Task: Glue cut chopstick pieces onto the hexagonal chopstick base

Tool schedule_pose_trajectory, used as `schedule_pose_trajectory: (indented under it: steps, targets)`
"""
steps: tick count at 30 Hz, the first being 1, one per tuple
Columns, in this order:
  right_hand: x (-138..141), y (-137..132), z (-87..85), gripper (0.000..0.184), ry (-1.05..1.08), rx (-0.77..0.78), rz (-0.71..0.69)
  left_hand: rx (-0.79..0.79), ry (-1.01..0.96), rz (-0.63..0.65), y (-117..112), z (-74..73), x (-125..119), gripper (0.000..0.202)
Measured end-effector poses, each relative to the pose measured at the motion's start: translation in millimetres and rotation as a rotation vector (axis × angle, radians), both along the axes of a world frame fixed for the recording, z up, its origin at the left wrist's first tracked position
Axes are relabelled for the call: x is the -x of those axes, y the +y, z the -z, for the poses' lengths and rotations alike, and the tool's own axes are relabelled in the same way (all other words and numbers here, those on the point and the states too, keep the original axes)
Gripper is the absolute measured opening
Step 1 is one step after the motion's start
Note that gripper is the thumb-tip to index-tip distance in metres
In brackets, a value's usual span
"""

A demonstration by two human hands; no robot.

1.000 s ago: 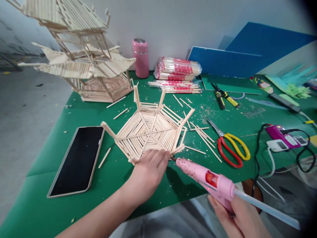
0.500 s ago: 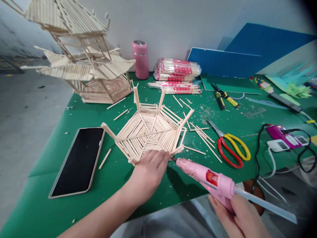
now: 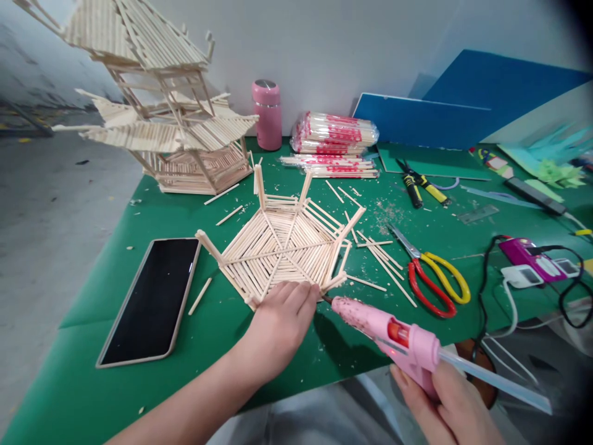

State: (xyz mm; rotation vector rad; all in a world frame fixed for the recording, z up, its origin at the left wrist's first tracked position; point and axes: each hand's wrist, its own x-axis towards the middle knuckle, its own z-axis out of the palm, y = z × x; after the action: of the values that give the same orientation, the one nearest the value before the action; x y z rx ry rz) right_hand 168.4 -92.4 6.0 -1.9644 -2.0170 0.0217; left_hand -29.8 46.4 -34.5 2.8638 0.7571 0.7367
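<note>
Where the nozzle meets the work: the dark nozzle [image 3: 327, 298] ends at the foot of the near-right corner post [image 3: 336, 282], just beside the left fingertips; contact with the wood cannot be made out.
Axis of the gun: the pink glue gun [image 3: 377, 321] points forward and leftward, across the near edge of the bench [image 3: 222, 334]; a translucent glue stick [image 3: 495, 380] continues this line rearward.
Right grip: right hand [image 3: 456, 402] wrapped about the gun's handle, outside the bench's near edge.
Left grip: left hand [image 3: 282, 321] back upward, fingers side by side over the frame's near side; undersides hidden, so pinching or merely pressing cannot be told.
Nearer hand: the left, touching the frame; from the right hand, the frame lies forward and to the left.
Hexagonal stick frame [image 3: 296, 241]: floor down, mid-bench, between near and far edges; posts rise at its corners, rails along the far and right sides.
Right of the frame: loose sticks [image 3: 380, 254], then scissors [image 3: 420, 256].
Left of the frame: phone [image 3: 152, 300], near the bench's left edge.
Far edge of the bench: tiered stick model [image 3: 143, 135] at the far-left corner, then pink bottle [image 3: 269, 117] and wrapped stick bundles [image 3: 333, 133].
</note>
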Motion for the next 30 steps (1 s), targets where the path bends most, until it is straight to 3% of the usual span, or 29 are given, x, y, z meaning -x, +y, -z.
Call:
schedule_pose_trajectory:
  steps: [8,15,25,30]
  targets:
    - [-5.2,-0.3,0.2,0.013,-0.008,0.036,-0.068,0.025,0.013,-0.008,-1.4,3.0,0.6,0.025]
    - [-10.1,-5.1,8.5,0.032,0.002,0.036,-0.081,0.01,-0.009,-0.005,-1.0,3.0,-1.0,0.024]
    - [-17.0,-10.6,15.6,0.04,0.092,0.092,-0.002,0.003,-0.031,-0.006,-0.9,2.7,-1.2,0.023]
    - [-12.0,-8.8,13.8,0.039,0.03,0.006,-0.035,0.008,-0.021,-0.011,-1.3,4.5,-0.5,0.025]
